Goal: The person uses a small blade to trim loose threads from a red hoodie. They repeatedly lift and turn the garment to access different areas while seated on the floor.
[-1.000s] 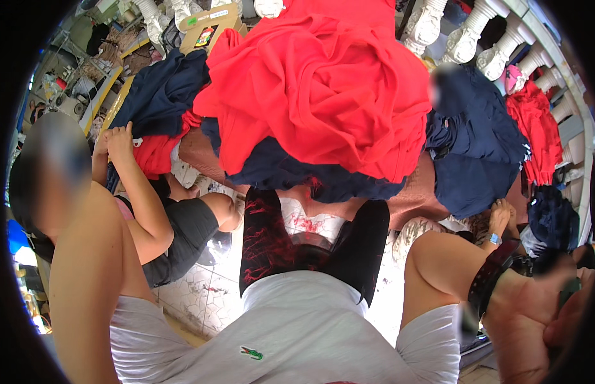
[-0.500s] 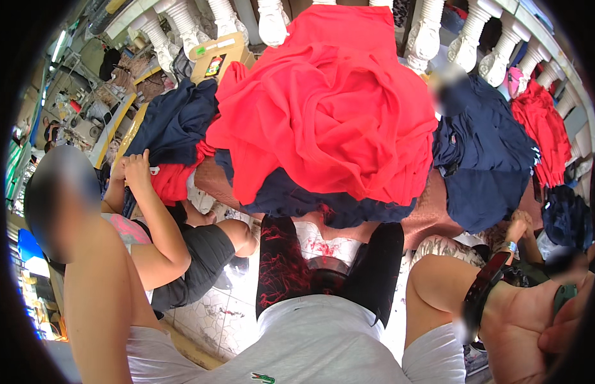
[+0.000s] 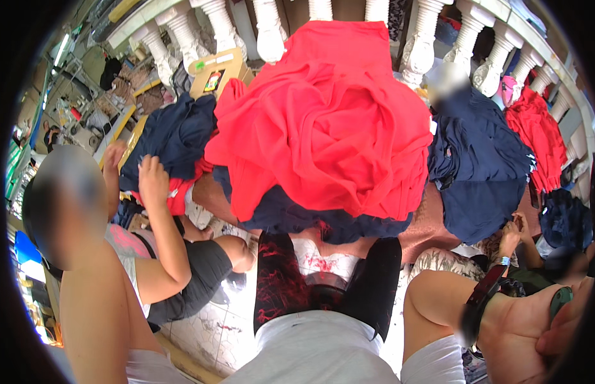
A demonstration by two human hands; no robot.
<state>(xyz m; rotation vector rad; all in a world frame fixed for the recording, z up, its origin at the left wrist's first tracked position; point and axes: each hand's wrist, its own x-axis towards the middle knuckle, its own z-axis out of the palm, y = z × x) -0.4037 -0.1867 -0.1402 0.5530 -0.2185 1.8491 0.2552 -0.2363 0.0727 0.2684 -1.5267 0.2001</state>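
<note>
My right hand [image 3: 518,329] is raised close at the lower right, its palm turned toward me and a dark strap [image 3: 483,297] round the wrist. Its fingers are bent in and partly cut off by the dark rim, against a small dark green object [image 3: 560,301] whose kind I cannot make out. My left arm is raised along the left side, and its hand is out of view. In front of me, apart from both hands, lies a large heap of red fabric [image 3: 323,134]. Navy fabric [image 3: 291,211] sticks out beneath it.
Navy garments [image 3: 480,153] and red ones [image 3: 537,131] are piled at the right, with more navy cloth [image 3: 172,131] at the left beside a cardboard box [image 3: 220,72]. White balusters [image 3: 419,48] stand behind. A co-worker sits on each side. Red threads lie on my black trousers [image 3: 275,275].
The scene sits slightly lower in the picture. The left co-worker's hands have come apart, and the right co-worker's hands have shifted a little. My right hand stays nearly in place.
</note>
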